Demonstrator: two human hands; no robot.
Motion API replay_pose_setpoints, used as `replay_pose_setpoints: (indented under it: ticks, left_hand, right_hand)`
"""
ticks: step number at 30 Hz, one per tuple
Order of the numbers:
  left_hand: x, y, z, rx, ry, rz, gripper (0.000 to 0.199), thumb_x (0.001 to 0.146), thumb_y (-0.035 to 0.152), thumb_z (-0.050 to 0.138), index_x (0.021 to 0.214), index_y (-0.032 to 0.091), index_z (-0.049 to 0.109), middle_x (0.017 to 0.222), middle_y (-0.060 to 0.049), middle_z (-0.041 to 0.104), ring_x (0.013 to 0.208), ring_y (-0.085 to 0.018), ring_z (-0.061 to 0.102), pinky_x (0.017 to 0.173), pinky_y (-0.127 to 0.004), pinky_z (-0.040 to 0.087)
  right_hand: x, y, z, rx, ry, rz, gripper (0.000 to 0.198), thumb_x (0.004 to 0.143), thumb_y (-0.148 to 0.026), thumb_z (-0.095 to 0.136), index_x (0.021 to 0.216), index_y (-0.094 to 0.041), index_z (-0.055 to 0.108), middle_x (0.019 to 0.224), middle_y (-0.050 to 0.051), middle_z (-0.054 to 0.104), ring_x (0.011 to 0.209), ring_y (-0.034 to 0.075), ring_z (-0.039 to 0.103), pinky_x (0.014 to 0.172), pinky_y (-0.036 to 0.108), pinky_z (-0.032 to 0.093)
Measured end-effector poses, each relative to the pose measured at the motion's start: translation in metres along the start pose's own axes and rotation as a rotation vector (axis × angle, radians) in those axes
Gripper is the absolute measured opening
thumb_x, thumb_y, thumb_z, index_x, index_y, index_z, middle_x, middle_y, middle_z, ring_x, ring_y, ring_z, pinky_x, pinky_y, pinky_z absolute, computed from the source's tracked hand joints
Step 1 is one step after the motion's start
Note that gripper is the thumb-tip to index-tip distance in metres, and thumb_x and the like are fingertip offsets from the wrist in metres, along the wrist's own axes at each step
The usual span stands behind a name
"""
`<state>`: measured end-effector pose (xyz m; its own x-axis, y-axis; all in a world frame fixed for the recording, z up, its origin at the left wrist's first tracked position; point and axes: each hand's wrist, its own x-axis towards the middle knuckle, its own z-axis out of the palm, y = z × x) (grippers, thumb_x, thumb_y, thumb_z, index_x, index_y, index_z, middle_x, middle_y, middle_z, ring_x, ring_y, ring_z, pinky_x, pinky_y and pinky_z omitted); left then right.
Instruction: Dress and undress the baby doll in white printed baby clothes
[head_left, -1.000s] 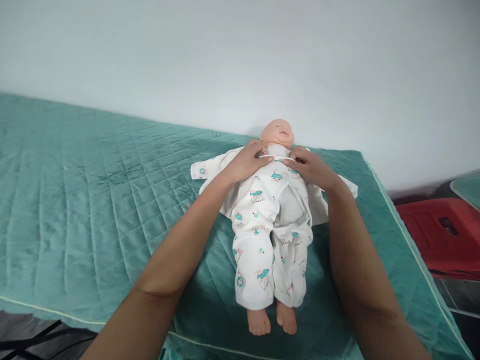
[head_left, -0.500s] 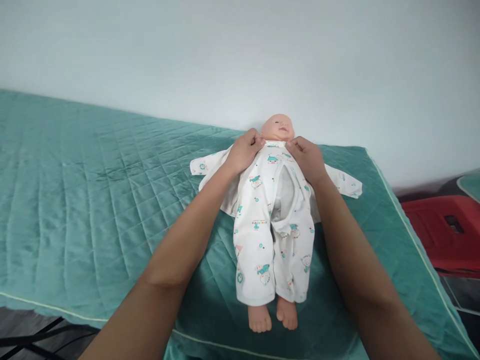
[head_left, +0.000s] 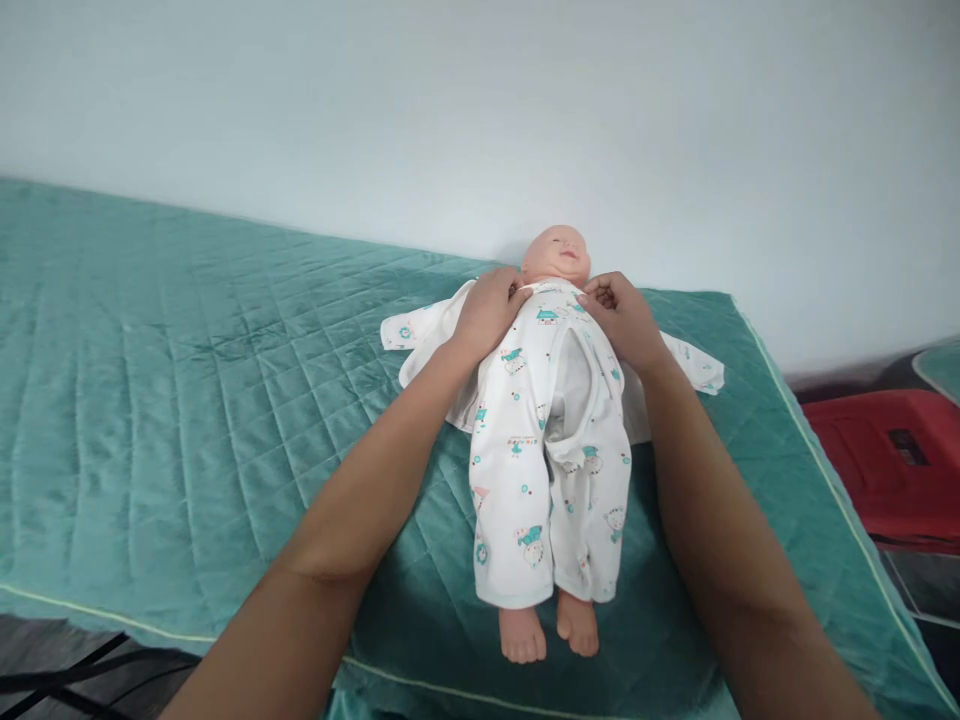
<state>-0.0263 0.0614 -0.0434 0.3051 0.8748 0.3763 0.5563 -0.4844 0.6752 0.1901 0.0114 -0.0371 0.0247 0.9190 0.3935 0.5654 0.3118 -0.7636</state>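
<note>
A baby doll (head_left: 556, 252) lies on its back on a green quilted cover, its bare feet (head_left: 523, 634) toward me. White printed baby pants (head_left: 514, 470) reach from its ankles up to just under its chin, with an open slit at the crotch. Beneath the doll a matching baby shirt (head_left: 701, 366) is spread out, sleeves to both sides. At the waistband's left corner my left hand (head_left: 491, 310) is closed, pinching the cloth. My right hand (head_left: 624, 312) has its thumb on the right corner of the waistband, fingers curled around the edge.
The green quilted cover (head_left: 187, 400) stretches far to the left and ends at a piped edge on the right. Behind it rises a pale wall (head_left: 450, 110). A red plastic stool (head_left: 885, 450) stands to the right, and black metal legs (head_left: 67, 675) show at lower left.
The waistband has shifted slightly, now bulging upward in the middle below the chin. My right hand has moved a little to the right and its fingers have curled more. The doll's head has tilted slightly.
</note>
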Motion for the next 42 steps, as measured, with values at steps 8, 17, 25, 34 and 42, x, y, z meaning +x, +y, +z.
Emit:
replay_pose_setpoints:
  ticks: [8, 17, 25, 34, 42]
  left_hand:
    - [-0.004, 0.004, -0.007, 0.118, -0.038, -0.013, 0.011, 0.096, 0.029, 0.053, 0.09, 0.021, 0.057, 0.094, -0.007, 0.07, 0.089, -0.023, 0.061, 0.082, -0.035, 0.044]
    - [0.007, -0.01, 0.003, 0.099, 0.066, -0.09, 0.007, 0.094, 0.027, 0.054, 0.093, 0.022, 0.059, 0.083, -0.004, 0.068, 0.083, -0.022, 0.062, 0.081, -0.035, 0.046]
    - [-0.006, -0.019, 0.002, -0.07, 0.019, 0.081, 0.03, 0.093, 0.023, 0.052, 0.117, 0.025, 0.071, 0.123, -0.004, 0.072, 0.115, -0.022, 0.063, 0.105, -0.036, 0.044]
    - [-0.041, -0.027, -0.004, 0.115, 0.038, 0.085, 0.037, 0.1, 0.027, 0.045, 0.13, 0.024, 0.068, 0.143, -0.009, 0.062, 0.132, -0.023, 0.054, 0.117, -0.042, 0.035]
    - [-0.063, -0.03, -0.005, 0.123, 0.092, 0.115, 0.035, 0.1, 0.025, 0.046, 0.128, 0.028, 0.068, 0.147, -0.007, 0.059, 0.139, -0.023, 0.049, 0.119, -0.046, 0.035]
  right_hand:
    - [0.0, 0.004, -0.013, -0.142, -0.098, -0.094, 0.024, 0.088, -0.041, 0.06, 0.074, -0.023, 0.053, 0.102, 0.005, 0.063, 0.098, 0.021, 0.057, 0.09, 0.038, 0.044]
    - [0.007, 0.002, 0.006, -0.29, 0.127, 0.056, 0.019, 0.087, -0.034, 0.059, 0.073, -0.023, 0.051, 0.075, 0.0, 0.059, 0.073, 0.018, 0.051, 0.075, 0.034, 0.04]
    - [-0.006, 0.005, 0.008, 0.043, 0.147, 0.014, 0.012, 0.084, -0.028, 0.063, 0.093, -0.023, 0.057, 0.104, 0.004, 0.068, 0.1, 0.02, 0.063, 0.091, 0.038, 0.049]
    - [-0.076, -0.08, -0.011, -0.403, 0.106, 0.02, 0.025, 0.09, -0.037, 0.063, 0.076, -0.024, 0.047, 0.078, 0.001, 0.054, 0.07, 0.017, 0.05, 0.068, 0.034, 0.04]
    - [-0.105, -0.116, -0.004, -0.731, -0.077, 0.192, 0.032, 0.091, -0.042, 0.064, 0.074, -0.024, 0.044, 0.074, 0.004, 0.053, 0.064, 0.021, 0.052, 0.059, 0.032, 0.028]
